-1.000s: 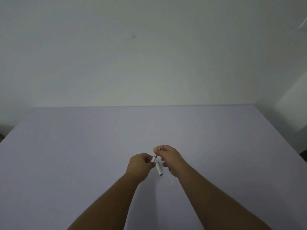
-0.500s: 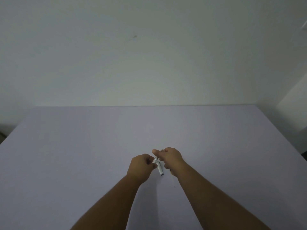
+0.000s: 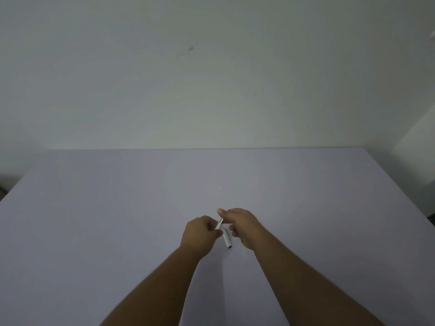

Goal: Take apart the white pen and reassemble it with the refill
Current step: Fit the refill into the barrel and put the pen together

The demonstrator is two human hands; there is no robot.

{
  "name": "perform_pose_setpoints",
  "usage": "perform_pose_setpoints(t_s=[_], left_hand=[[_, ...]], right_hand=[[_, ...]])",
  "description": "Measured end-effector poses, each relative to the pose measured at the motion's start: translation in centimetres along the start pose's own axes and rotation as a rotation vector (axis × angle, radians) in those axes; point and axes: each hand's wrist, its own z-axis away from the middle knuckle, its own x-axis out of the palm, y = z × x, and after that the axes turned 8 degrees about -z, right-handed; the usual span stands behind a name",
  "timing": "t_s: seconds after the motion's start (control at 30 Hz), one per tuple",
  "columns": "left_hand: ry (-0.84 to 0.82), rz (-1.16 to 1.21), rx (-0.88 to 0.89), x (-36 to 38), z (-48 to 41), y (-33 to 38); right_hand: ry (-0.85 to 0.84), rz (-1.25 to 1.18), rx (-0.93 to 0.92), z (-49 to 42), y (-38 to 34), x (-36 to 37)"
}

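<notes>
My left hand [image 3: 200,234] pinches a short white pen section [image 3: 219,224] with a metal end that points up to the right. My right hand [image 3: 240,223] closes its fingertips on that metal end, and what it pinches there is hidden. A second white pen piece [image 3: 227,238] lies on the table just below and between the hands, its dark tip pointing toward me. A small yellowish bit [image 3: 243,243] peeks out under my right wrist.
The lavender table [image 3: 117,208] spreads wide on all sides of the hands. A plain white wall stands behind its far edge. The right table edge runs close to a white corner.
The hands have stayed close together over the same spot, shifting only slightly. The loose white piece on the table has not moved.
</notes>
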Motion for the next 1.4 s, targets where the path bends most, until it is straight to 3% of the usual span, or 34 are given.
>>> perform_pose_setpoints(t_s=[0.07,0.23,0.4,0.6,0.93,1.07,1.23,1.4], left_hand=[[0.003,0.002,-0.005,-0.1,-0.2,-0.1],[0.000,-0.003,-0.008,0.3,-0.1,-0.1],[0.000,-0.012,-0.007,0.1,-0.3,-0.1],[0.020,-0.047,-0.010,0.7,0.2,-0.6],[-0.068,0.057,-0.100,0.6,-0.1,-1.0],[-0.122,0.205,-0.183,0.8,-0.1,-1.7],[-0.179,0.319,-0.236,1.0,0.1,-2.6],[-0.199,0.371,-0.250,1.2,0.0,-3.3]], right_hand=[[-0.039,-0.081,-0.060,0.0,0.3,-0.2],[0.089,0.140,-0.066,-0.3,0.1,0.0],[-0.047,-0.069,-0.106,-0.1,0.2,-0.1],[0.018,0.116,-0.082,-0.2,-0.2,0.3],[0.100,0.134,-0.106,-1.2,0.3,0.1],[0.270,0.495,-0.177,-2.2,0.9,-0.4],[0.176,0.758,-0.115,-3.1,3.6,0.5],[0.224,0.907,-0.210,-3.9,5.4,1.4]])
